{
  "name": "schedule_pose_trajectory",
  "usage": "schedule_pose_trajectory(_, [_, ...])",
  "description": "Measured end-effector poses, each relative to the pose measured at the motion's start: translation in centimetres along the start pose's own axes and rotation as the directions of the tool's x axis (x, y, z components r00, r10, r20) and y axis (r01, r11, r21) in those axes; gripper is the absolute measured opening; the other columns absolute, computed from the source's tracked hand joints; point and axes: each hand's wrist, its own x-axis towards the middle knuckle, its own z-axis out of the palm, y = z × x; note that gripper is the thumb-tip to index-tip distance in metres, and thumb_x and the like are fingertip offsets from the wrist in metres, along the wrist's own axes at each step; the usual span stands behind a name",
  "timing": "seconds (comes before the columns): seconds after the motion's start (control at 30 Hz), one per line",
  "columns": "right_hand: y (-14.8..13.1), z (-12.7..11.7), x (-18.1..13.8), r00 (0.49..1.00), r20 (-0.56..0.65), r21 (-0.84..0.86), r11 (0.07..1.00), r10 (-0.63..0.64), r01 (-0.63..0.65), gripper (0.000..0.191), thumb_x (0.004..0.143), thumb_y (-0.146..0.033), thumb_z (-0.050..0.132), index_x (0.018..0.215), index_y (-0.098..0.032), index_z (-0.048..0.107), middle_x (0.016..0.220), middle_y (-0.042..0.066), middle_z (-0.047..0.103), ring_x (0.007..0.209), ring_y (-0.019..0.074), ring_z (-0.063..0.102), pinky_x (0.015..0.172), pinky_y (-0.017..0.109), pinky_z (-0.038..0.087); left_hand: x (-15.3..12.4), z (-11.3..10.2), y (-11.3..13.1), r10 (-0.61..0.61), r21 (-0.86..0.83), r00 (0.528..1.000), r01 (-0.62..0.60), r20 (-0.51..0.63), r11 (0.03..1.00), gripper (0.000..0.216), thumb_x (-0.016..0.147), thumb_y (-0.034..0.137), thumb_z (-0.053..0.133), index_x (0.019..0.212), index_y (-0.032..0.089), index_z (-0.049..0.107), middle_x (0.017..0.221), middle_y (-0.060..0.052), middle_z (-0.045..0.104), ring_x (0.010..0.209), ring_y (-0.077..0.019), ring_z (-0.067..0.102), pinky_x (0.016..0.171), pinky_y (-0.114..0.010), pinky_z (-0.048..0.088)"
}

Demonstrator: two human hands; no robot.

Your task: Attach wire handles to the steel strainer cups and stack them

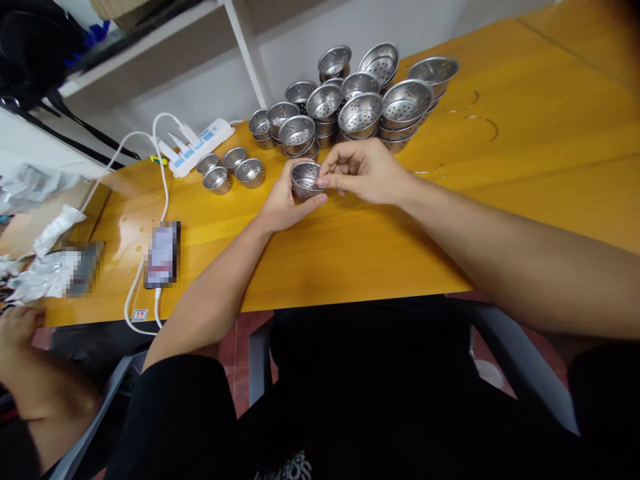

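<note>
My left hand (284, 208) cups a small perforated steel strainer cup (304, 179) from below and the left, just above the yellow wooden table (525, 167). My right hand (363, 172) pinches the cup's right rim with thumb and fingers closed. Behind my hands stands a heap of several stacked steel strainer bowls (360, 100). Three small strainer cups (231, 171) sit apart to the left of my hands.
A white power strip (197, 145) with cables lies at the back left. A phone (162, 254) on a white cable lies near the front edge. Crumpled plastic wrappers (37, 263) lie at the far left. Another person's hand (20, 327) shows at the lower left. Thin wire rings (483, 123) lie on the right.
</note>
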Motion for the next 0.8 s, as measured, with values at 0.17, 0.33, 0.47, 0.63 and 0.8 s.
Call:
schedule_pose_trajectory(0.17, [-0.1,-0.6,-0.5,0.99,-0.095,-0.248,0.966,-0.103,0.076,0.046,0.107,-0.075,0.103,0.128,-0.036,0.091,0.125,0.009,0.089,0.115,0.0373,0.085,0.101,0.055,0.079,0.0,-0.2,-1.3,-0.002,0.021,0.999,0.003,-0.052,1.0,0.106,0.109,0.101,0.082,0.181,0.032,0.044,0.167,-0.015,0.072,0.16,-0.0393,0.079,0.144,-0.063,0.063])
schedule_pose_trajectory(0.33, [0.0,-1.4,-0.5,0.99,-0.005,-0.431,0.893,-0.143,0.127,0.024,0.111,-0.057,0.096,0.123,-0.036,0.093,0.149,0.013,0.09,0.133,0.0448,0.084,0.118,0.067,0.076,0.1,-0.6,-1.3,-0.028,0.047,0.997,0.031,-0.069,0.998,0.109,0.105,0.105,0.083,0.177,0.031,0.048,0.163,-0.015,0.074,0.158,-0.0404,0.08,0.143,-0.065,0.064])
schedule_pose_trajectory(0.47, [0.0,-1.3,-0.5,0.993,0.045,-0.482,0.869,-0.106,0.114,0.019,0.112,-0.046,0.092,0.127,-0.035,0.094,0.16,0.012,0.087,0.143,0.0473,0.082,0.126,0.069,0.072,0.0,-0.7,-0.5,-0.074,0.065,0.995,0.078,-0.062,0.995,0.106,0.105,0.104,0.083,0.177,0.032,0.05,0.164,-0.016,0.074,0.16,-0.0418,0.078,0.144,-0.067,0.063])
schedule_pose_trajectory(0.63, [0.2,-0.8,-0.6,0.991,0.082,-0.493,0.86,-0.102,0.129,0.02,0.114,-0.043,0.089,0.131,-0.033,0.094,0.161,0.014,0.085,0.151,0.0483,0.079,0.137,0.073,0.065,0.0,-0.7,0.7,-0.121,0.059,0.992,0.123,-0.035,0.991,0.109,0.106,0.106,0.079,0.18,0.033,0.048,0.163,-0.016,0.074,0.157,-0.0407,0.079,0.142,-0.065,0.064])
schedule_pose_trajectory(0.8, [0.4,-0.6,-0.6,0.985,0.1,-0.479,0.861,-0.139,0.17,0.023,0.114,-0.036,0.085,0.133,-0.031,0.097,0.163,0.015,0.084,0.151,0.0469,0.081,0.14,0.072,0.062,0.1,-0.8,1.4,-0.146,0.061,0.988,0.149,-0.043,0.987,0.11,0.106,0.103,0.082,0.181,0.031,0.048,0.161,-0.018,0.074,0.158,-0.0436,0.078,0.146,-0.07,0.06])
